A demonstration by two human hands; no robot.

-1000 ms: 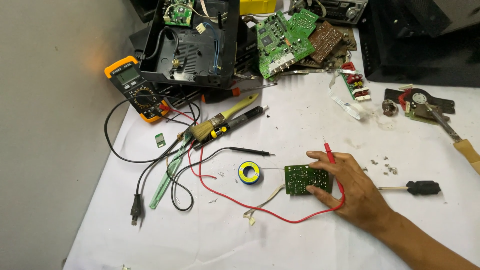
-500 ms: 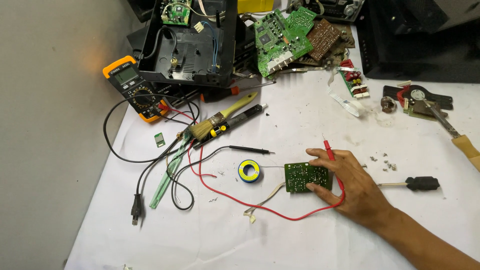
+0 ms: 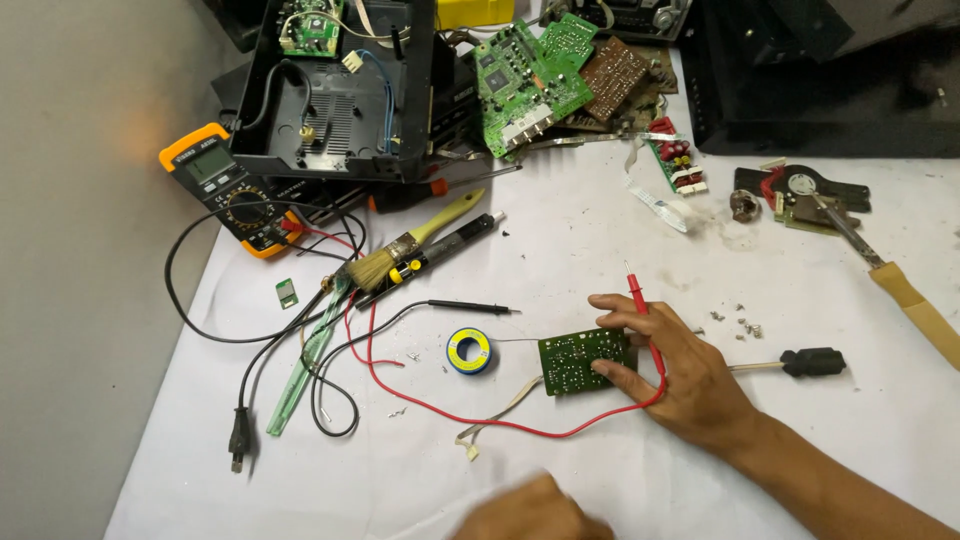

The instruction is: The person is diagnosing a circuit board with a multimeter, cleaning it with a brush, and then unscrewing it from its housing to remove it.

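Fingers of your right hand [image 3: 690, 385] press the small green board [image 3: 585, 361] flat, red probe [image 3: 642, 305] between them. Left hand [image 3: 530, 512] is blurred, grip unclear. Black probe [image 3: 470, 306] lies unused beyond your fingertips.

surface: white table [image 3: 560, 230] | left: plain grey floor [image 3: 70, 300] | light: even, soft

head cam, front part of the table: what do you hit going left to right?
Black power plug → solder spool → small green circuit board → right hand holding the red probe → black-handled screwdriver.
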